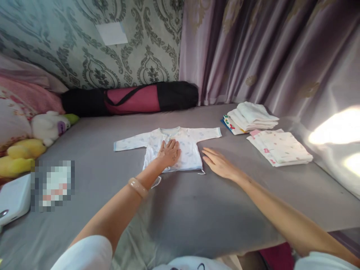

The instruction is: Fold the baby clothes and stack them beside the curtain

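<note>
A small white baby shirt (184, 144) with a pale print lies spread flat on the grey bed sheet (182, 210), its sleeves stretched out to both sides. My left hand (169, 152) rests flat on the shirt's front, fingers stretched out. A pale bangle (138, 186) sits on that wrist. Just off the shirt's right hem, my right hand (218, 163) lies flat on the sheet with its fingers extended and nothing in it.
Two stacks of folded baby clothes (250, 117) (279, 147) lie at the right, near purple curtains (270, 48). A black and red roll bag (132, 98) lies along the wall. Plush toys (49, 125) and pillows sit at the left, with a white device (14, 198) beside them.
</note>
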{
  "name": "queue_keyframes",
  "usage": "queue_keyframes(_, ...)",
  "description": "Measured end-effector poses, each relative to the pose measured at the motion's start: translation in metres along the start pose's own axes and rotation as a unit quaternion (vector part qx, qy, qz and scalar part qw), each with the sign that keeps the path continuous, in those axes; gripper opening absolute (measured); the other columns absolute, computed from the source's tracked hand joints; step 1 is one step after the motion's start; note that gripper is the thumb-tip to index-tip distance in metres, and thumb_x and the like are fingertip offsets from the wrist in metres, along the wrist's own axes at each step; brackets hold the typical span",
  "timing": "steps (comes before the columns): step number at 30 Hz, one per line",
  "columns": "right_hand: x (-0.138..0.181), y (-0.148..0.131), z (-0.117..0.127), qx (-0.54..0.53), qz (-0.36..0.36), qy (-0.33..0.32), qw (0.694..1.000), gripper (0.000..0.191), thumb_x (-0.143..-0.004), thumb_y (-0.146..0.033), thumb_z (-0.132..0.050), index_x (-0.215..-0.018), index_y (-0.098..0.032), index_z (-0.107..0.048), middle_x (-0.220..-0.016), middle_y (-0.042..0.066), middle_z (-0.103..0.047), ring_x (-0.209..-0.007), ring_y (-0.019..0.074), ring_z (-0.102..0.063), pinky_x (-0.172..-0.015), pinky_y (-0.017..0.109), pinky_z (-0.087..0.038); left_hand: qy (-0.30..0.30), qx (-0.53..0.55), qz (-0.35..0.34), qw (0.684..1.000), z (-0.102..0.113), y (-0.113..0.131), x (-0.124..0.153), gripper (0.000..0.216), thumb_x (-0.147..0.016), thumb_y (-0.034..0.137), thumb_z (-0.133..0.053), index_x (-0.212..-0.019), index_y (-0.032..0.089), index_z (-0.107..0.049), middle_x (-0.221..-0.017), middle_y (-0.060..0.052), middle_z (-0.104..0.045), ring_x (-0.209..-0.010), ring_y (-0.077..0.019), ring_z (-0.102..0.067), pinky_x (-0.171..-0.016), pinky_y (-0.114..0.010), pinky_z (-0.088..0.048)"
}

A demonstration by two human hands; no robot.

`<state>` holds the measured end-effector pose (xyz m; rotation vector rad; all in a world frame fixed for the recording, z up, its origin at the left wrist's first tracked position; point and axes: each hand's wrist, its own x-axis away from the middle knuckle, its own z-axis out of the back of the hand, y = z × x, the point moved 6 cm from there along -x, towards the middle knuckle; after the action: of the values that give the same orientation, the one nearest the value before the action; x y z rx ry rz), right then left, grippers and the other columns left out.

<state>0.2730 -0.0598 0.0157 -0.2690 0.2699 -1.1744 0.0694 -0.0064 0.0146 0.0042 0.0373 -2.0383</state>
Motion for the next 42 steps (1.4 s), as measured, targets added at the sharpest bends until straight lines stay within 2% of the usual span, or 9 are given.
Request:
queue_keyframes(2,0.001,-0.003,0.007,-0.017,-0.043,0.027,0.999,0.042,-0.099,-0.035,-0.029,-0.11,-0.018,-0.067,-0.125,0.011,-0.062,-0.115,0.0196,-0.057,-0.099,0.031,-0.041,-0.008,-0.013,-0.015,1.0,0.011,0.005,-0.003,0.04,-0.093,0.021,-0.035,-0.129,0.014,-0.052,-0.141,-0.015,-0.05,-0.134,-0.0254,-0.041,-0.113,-0.052,-0.024)
queue_keyframes(5,-0.004,-0.011,0.006,-0.02,-0.126,0.018,0.992,0.027,-0.094,-0.036,-0.044,-0.089,-0.021,-0.065,-0.099,0.006,-0.066,-0.091,0.0181,-0.063,-0.078,0.029,-0.044,-0.005,-0.031,0.009,0.999,0.024,0.01,-0.007,0.036,-0.083,0.011,-0.046,-0.117,0.015,-0.058,-0.131,-0.015,-0.054,-0.124,-0.0274,-0.048,-0.104,-0.045,-0.035)
queue_keyframes(11,-0.013,-0.033,0.001,-0.011,-0.173,-0.03,0.984,0.014,-0.091,-0.029,-0.047,-0.09,-0.021,-0.059,-0.099,0.005,-0.066,-0.09,0.019,-0.061,-0.069,0.027,-0.037,0.015,-0.015,0.162,0.987,0.023,-0.006,0.0,0.029,-0.09,0.02,-0.042,-0.112,0.009,-0.057,-0.113,-0.018,-0.061,-0.109,-0.031,-0.055,-0.09,-0.04,-0.043)
queue_keyframes(19,-0.009,-0.037,0.009,-0.041,-0.251,-0.046,0.966,0.019,-0.09,-0.025,-0.044,-0.106,-0.023,-0.054,-0.095,0.004,-0.068,-0.089,0.0211,-0.063,-0.065,0.027,-0.034,-0.034,0.005,0.139,0.99,0.018,-0.017,0.0,0.038,-0.09,0.013,-0.039,-0.125,0.012,-0.051,-0.115,-0.015,-0.061,-0.109,-0.0269,-0.056,-0.09,-0.037,-0.043)
queue_keyframes(26,-0.012,-0.031,0.009,0.029,-0.173,-0.073,0.982,0.023,-0.093,-0.03,-0.041,-0.099,-0.024,-0.063,-0.094,0.006,-0.069,-0.088,0.0228,-0.064,-0.068,0.03,-0.039,-0.016,-0.027,0.132,0.991,0.03,-0.013,-0.005,0.035,-0.086,0.01,-0.041,-0.115,0.016,-0.061,-0.114,-0.015,-0.061,-0.111,-0.0295,-0.054,-0.088,-0.039,-0.046)
queue_keyframes(30,-0.052,-0.021,0.023,0.033,-0.107,0.034,0.993,0.032,-0.096,-0.022,-0.034,-0.1,-0.02,-0.066,-0.109,0.01,-0.068,-0.104,0.0216,-0.06,-0.085,0.03,-0.042,0.048,0.019,0.04,0.998,0.035,0.011,-0.036,0.038,-0.087,0.009,-0.038,-0.118,0.016,-0.058,-0.116,-0.013,-0.061,-0.111,-0.0246,-0.055,-0.094,-0.037,-0.045)
queue_keyframes(32,-0.083,-0.019,0.021,0.032,-0.055,0.068,0.996,0.035,-0.092,-0.012,-0.034,-0.112,-0.015,-0.063,-0.122,0.012,-0.064,-0.118,0.0199,-0.054,-0.099,0.03,-0.037,0.055,0.053,0.001,0.997,0.027,0.024,-0.057,0.041,-0.089,0.01,-0.037,-0.127,0.014,-0.053,-0.124,-0.013,-0.06,-0.118,-0.0218,-0.053,-0.101,-0.035,-0.041)
queue_keyframes(36,-0.133,-0.013,-0.006,0.009,-0.008,0.041,0.999,0.043,-0.093,-0.01,-0.03,-0.129,-0.008,-0.054,-0.136,0.015,-0.055,-0.128,0.0175,-0.046,-0.109,0.029,-0.03,0.04,0.057,0.042,0.997,-0.003,0.025,-0.086,0.052,-0.093,0.021,-0.035,-0.142,0.005,-0.039,-0.147,-0.019,-0.043,-0.139,-0.0251,-0.034,-0.113,-0.038,-0.029)
queue_keyframes(42,-0.127,0.009,-0.022,0.049,-0.041,0.01,0.998,0.055,-0.1,-0.033,-0.026,-0.148,-0.008,-0.033,-0.154,0.015,-0.032,-0.144,0.0233,-0.025,-0.117,0.039,-0.018,0.02,0.043,0.073,0.996,-0.028,0.017,-0.088,0.061,-0.099,0.039,-0.02,-0.149,0.006,-0.031,-0.155,-0.017,-0.028,-0.145,-0.0278,-0.022,-0.117,-0.047,-0.02)
